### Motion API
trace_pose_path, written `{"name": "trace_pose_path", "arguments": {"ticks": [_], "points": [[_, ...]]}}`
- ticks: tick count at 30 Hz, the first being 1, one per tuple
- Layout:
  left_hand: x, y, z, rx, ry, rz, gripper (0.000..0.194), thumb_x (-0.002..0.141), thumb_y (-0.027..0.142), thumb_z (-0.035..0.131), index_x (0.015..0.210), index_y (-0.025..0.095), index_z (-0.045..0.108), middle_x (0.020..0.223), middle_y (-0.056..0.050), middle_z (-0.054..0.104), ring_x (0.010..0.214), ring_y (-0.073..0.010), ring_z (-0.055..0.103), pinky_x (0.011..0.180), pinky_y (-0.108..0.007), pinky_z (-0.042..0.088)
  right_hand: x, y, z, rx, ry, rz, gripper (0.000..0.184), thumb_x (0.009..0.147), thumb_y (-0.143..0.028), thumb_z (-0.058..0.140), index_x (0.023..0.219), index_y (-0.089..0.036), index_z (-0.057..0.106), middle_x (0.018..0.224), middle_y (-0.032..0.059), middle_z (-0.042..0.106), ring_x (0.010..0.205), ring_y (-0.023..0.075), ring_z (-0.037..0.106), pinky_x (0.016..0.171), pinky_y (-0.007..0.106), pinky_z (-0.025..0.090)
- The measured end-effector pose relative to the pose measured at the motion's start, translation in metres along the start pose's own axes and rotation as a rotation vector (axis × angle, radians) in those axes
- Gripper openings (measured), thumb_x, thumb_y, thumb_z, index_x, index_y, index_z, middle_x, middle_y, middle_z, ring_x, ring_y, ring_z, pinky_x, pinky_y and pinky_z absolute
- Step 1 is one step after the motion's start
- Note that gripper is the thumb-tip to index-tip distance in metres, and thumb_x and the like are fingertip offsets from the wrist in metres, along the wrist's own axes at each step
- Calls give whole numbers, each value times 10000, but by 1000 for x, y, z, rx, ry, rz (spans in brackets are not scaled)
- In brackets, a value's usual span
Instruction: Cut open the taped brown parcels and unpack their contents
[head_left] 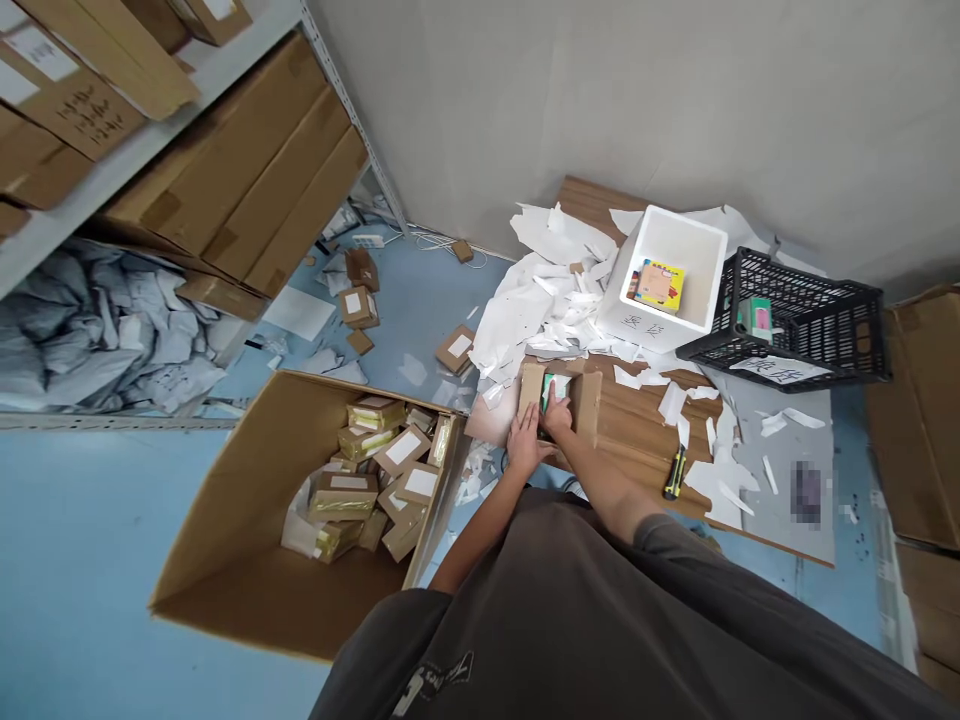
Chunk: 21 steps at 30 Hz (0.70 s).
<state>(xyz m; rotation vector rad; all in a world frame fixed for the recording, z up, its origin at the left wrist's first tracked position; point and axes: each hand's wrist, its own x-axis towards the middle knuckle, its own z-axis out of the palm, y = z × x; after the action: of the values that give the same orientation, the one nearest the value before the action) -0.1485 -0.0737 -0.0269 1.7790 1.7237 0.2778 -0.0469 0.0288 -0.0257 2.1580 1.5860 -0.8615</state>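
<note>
A small brown cardboard box (587, 403) lies with its flaps spread on the low wooden board (637, 430), and something green shows inside it. My left hand (525, 440) rests on the near left side of the box, fingers curled over its edge. My right hand (556, 412) reaches into the open box, fingers closed around the green item. Both hands touch the box.
A large open carton (247, 520) at my left holds several small taped boxes. Torn white paper (540, 290) litters the board. A white foam box (660, 320), a black crate (802, 320), a yellow-black utility knife (674, 474) and shelves of cartons (247, 180) surround me.
</note>
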Motion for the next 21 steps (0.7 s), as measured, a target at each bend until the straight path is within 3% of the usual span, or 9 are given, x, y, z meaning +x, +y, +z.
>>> {"name": "trace_pose_path", "arguments": {"ticks": [6, 10, 16, 21], "points": [[1, 5, -9, -11, 36, -14, 1336, 830, 540, 892, 1789, 247, 10, 1812, -173, 271, 1568, -418, 439, 1262, -549, 375, -32, 19, -26, 67, 125, -128, 1107, 993, -467, 702, 1793, -285, -41, 1478, 252, 530, 1148, 352, 751, 968, 428, 572], [1, 4, -21, 25, 61, 0, 1281, 840, 553, 869, 1789, 263, 59, 1806, -170, 295, 1573, -441, 430, 1270, -578, 369, -47, 44, -56, 154, 218, -185, 1184, 915, -455, 769, 1791, -300, -12, 1446, 211, 566, 1120, 368, 736, 951, 440, 561], [8, 0, -43, 180, 102, -45, 1228, 800, 481, 900, 1776, 226, 200, 1818, -156, 273, 1615, -471, 337, 1304, -583, 357, -57, 133, -88, 235, 330, -156, 1199, 888, -459, 781, 1791, -307, 7, 1386, 152, 596, 1103, 354, 721, 952, 414, 543], [15, 10, -61, 284, 108, -77, 1152, 796, 455, 896, 1749, 219, 294, 1824, -151, 256, 1647, -498, 245, 1299, -638, 353, -46, 203, -66, 248, 241, -9, 1154, 911, -443, 761, 1795, -283, 37, 1441, 192, 563, 1146, 365, 728, 979, 435, 543]]}}
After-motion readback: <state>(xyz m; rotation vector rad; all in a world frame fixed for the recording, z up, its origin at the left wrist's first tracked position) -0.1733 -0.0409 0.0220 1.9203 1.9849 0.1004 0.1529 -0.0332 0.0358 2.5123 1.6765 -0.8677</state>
